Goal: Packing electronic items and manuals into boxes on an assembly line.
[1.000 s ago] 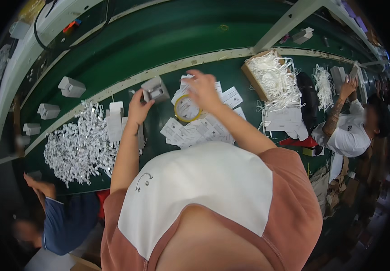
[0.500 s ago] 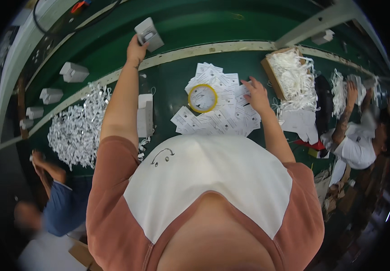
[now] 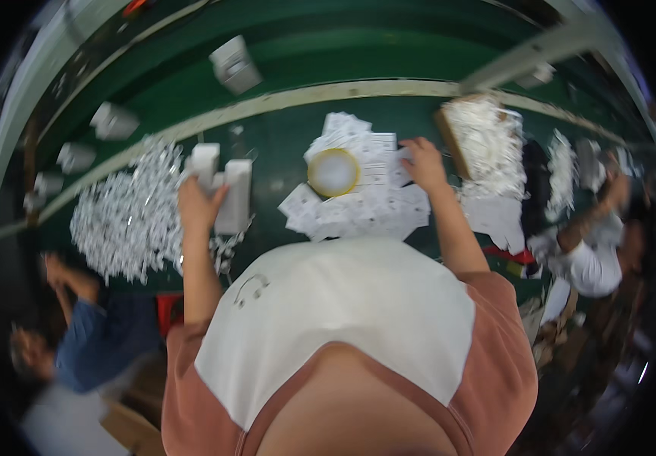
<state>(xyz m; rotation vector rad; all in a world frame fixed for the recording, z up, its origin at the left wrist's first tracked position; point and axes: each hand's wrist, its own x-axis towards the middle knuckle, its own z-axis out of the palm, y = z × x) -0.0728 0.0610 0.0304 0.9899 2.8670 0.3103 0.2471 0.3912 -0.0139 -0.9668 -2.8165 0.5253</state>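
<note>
My left hand [image 3: 197,204] has come down at the near end of a white box [image 3: 205,158], thumb and fingers spread apart around it. The thumb is close to a second, longer white box [image 3: 234,196]; blur hides whether it touches. At the right edge of a spread of printed white slips [image 3: 373,194], my right hand [image 3: 425,166] reaches with its fingers apart, the tips over or on the slips. A round roll with a yellow rim [image 3: 334,172] lies on top of the slips.
A heap of white coiled strips [image 3: 126,220] lies to the left. Right, a cardboard box [image 3: 453,137] overflows with white strips. Beyond the pale ledge [image 3: 328,93] stand several white boxes, one [image 3: 235,65] ahead. Co-workers sit at left [image 3: 85,334] and right [image 3: 590,251].
My left hand has let go of a white box beyond the ledge and drawn back to the boxes on the near table. The right hand stays at the slips, its fingers slightly shifted.
</note>
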